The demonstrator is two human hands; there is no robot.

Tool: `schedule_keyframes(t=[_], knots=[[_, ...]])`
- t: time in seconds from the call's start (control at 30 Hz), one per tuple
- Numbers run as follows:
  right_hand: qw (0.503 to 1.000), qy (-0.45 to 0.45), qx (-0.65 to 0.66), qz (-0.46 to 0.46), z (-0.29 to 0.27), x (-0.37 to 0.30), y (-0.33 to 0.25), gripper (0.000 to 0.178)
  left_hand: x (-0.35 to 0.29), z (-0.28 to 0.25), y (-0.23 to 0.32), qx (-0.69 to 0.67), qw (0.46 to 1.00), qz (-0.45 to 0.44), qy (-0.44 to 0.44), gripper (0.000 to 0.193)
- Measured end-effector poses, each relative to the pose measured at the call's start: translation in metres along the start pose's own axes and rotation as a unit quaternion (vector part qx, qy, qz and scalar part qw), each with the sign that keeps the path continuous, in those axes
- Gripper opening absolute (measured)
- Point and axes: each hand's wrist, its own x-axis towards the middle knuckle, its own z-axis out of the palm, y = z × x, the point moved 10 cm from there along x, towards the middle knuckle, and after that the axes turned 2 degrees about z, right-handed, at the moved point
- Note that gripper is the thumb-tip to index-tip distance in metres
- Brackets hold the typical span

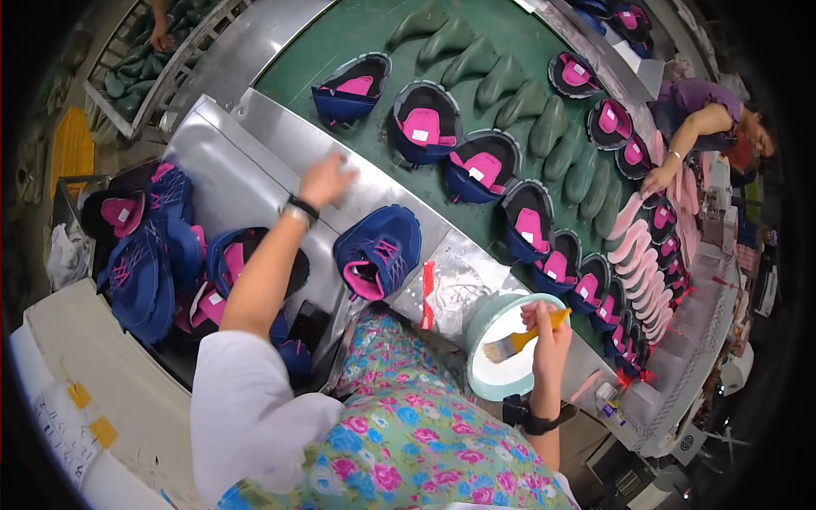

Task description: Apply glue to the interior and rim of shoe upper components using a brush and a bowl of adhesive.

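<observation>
My right hand (546, 336) grips the yellow handle of a flat paintbrush (518, 340). Its pale bristles hang over the white liquid in a light teal bowl (500, 393). Slightly blurred, my left hand (327, 180) reaches out over the metal ledge with its fingers apart and holds nothing. A navy shoe upper (380, 252) with pink laces and lining lies on the ledge between my hands. Beyond the ledge, a row of navy uppers with pink linings stands on the green belt; the closest to my left hand is one upper (425, 123).
Several dark green shoe lasts (501, 78) and pink insoles (639, 255) lie along the green belt (340, 34). More uppers (144, 272) are piled at my left. A plastic sheet (459, 289) lies by the bowl. Across the belt, a co-worker's hand (656, 180) touches the far row.
</observation>
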Motion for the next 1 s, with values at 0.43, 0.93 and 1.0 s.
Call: schedule_keyframes(t=[0.43,0.93,1.0], knots=[[0.976,-0.155,-0.113,-0.099,0.11,0.002,0.014,0.031,-0.146,0.039,0.047,-0.06,0.974,0.149,0.161,0.037],[0.916,-0.328,0.011,-0.23,0.102,-0.089,-0.11,0.046,-0.248,0.034,0.172,-0.632,0.772,0.067,0.025,0.057],[0.908,-0.327,-0.038,-0.261,0.091,-0.096,-0.11,0.044,-0.252,0.037,0.167,-0.637,0.762,0.106,-0.042,0.078]])
